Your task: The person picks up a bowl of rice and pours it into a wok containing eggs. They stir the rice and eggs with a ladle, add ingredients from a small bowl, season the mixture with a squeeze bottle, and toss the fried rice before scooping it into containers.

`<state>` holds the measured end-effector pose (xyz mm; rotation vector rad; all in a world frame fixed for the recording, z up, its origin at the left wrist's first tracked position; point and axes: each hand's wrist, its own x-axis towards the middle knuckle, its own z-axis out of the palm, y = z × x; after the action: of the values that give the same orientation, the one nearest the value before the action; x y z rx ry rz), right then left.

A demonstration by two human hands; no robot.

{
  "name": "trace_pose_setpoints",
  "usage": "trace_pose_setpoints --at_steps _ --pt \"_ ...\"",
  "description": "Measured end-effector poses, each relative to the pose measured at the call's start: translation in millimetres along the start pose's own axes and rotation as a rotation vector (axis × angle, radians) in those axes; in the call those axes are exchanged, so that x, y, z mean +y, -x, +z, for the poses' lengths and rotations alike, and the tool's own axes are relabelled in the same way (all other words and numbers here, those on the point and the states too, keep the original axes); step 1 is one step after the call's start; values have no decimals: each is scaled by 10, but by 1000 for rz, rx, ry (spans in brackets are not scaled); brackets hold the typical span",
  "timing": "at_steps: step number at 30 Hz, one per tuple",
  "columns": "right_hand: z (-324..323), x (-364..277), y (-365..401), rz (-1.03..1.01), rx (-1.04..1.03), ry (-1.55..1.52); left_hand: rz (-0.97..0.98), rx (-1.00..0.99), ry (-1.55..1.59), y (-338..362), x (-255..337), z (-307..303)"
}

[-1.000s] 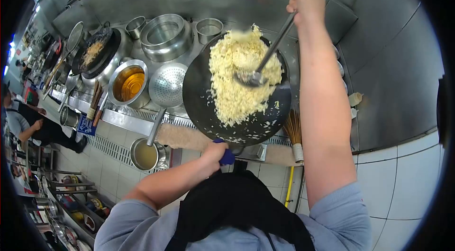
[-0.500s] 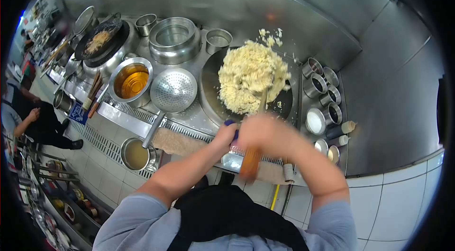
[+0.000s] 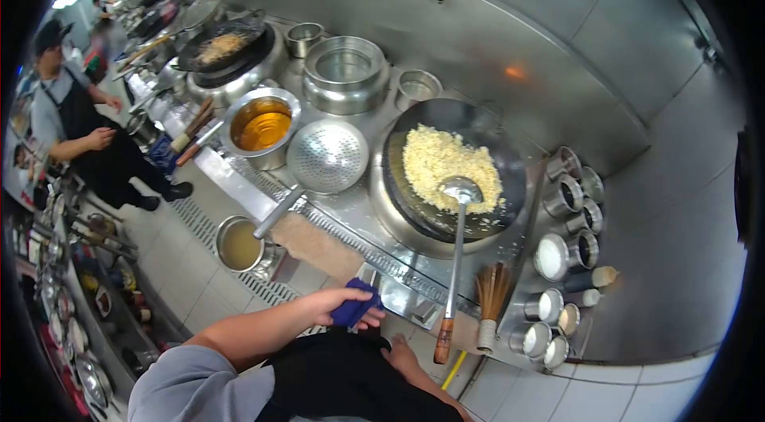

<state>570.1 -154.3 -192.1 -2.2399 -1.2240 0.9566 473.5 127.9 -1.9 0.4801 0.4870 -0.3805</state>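
My left hand point(image 3: 339, 306) is closed around a folded dark blue cloth point(image 3: 356, 304), in front of the stove's edge. My right hand point(image 3: 402, 354) hangs low beside my black apron, its fingers loosely stretched and partly hidden, with nothing visible in them. A large wok point(image 3: 510, 135) on the burner holds a mound of pale yellow fried rice point(image 3: 446, 159). The ladle point(image 3: 457, 263) lies with its bowl on the rice and its wooden handle over the front edge; neither hand touches it.
A bamboo brush point(image 3: 491, 298) stands right of the ladle handle. Seasoning pots point(image 3: 551, 256) line the right side. To the left are a perforated strainer point(image 3: 327, 156), a pot of amber oil point(image 3: 263, 129) and another wok point(image 3: 231, 27). A person in an apron point(image 3: 88, 127) stands far left.
My right hand has let go of the ladle and dropped to my side. The rice, tossed up before, has settled in the wok. My left hand has drawn back; the view has shifted left.
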Motion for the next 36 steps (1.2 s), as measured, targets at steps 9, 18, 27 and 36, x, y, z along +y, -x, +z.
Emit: trace_pose_setpoints --at_steps 9,18,27,36 --pt "-101 130 -1112 443 -543 73 306 313 233 1155 -873 -113" --pt "-188 -499 -446 -37 -90 33 709 600 363 1701 -1683 -7" --pt "-521 -3036 -49 -683 -994 -876 975 696 347 2060 -2160 5" --pt "1046 -4277 735 -1105 -1227 -183 1339 585 651 2882 -3639 -68"
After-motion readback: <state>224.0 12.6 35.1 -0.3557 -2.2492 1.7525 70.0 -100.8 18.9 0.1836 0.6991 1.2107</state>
